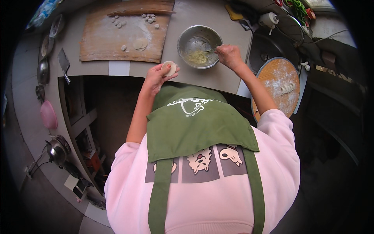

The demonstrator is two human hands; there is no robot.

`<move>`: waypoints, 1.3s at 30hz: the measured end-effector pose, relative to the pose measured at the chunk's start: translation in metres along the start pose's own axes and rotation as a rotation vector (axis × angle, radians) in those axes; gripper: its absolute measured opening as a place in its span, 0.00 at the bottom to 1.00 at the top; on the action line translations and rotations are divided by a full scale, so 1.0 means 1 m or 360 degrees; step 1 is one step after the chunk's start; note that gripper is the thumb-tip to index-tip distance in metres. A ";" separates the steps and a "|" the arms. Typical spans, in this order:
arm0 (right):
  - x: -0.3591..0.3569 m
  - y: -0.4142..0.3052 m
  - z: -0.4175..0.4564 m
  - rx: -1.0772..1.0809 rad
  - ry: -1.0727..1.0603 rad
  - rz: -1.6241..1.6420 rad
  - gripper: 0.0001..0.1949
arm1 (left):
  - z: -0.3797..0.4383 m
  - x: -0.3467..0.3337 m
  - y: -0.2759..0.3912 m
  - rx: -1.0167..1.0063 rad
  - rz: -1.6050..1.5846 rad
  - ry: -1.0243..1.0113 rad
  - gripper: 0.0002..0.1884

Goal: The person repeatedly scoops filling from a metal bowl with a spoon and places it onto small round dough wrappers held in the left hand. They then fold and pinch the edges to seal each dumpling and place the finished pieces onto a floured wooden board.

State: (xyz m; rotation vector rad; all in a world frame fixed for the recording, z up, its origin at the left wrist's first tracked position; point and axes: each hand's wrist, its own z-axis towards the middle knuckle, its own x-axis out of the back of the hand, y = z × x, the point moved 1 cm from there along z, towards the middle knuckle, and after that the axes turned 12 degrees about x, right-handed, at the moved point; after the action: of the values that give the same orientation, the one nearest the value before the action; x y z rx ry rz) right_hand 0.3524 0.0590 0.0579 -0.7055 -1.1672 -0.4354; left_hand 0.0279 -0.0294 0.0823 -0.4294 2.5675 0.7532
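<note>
My left hand [159,76] holds a round dough wrapper [169,69], with the thumb lying over its face. Over the right rim of a stainless steel bowl [182,44], my right hand [229,55] grips the handle of a metal utensil [209,51]. That utensil's head reaches down to a pale yellow-green filling [198,56] at the bowl's bottom; its exact shape is hard to make out. Left of the bowl, a floured wooden board [99,44] carries a few flat wrappers [140,44], several small dough pieces [150,18] and a rolling pin [140,12] along its far side.
At right, a round floured board [271,76] bearing a row of shaped dumplings [287,88] overlaps the sink [271,44]. A cleaver [64,63] lies near the counter's left edge. Further left are a pink basin [48,114], a metal bowl [43,70] and an electric pot [57,152].
</note>
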 end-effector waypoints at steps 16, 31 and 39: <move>-0.043 -0.047 0.012 -0.0175 0.0116 0.0095 0.04 | -0.007 0.006 -0.007 0.0068 0.0039 0.0068 0.21; -0.050 -0.039 0.017 0.0019 0.0131 0.0147 0.01 | -0.006 0.012 -0.007 0.0086 0.0018 0.0056 0.21; -0.025 -0.037 -0.005 -0.0021 0.0102 0.0265 0.02 | -0.008 0.018 -0.007 0.0090 0.0006 0.0074 0.22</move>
State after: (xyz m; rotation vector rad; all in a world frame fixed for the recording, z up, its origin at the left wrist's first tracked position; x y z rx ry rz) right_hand 0.3235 0.0281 0.0438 -0.7885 -1.0370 -0.3237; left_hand 0.0129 -0.0431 0.0765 -0.4289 2.6264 0.6775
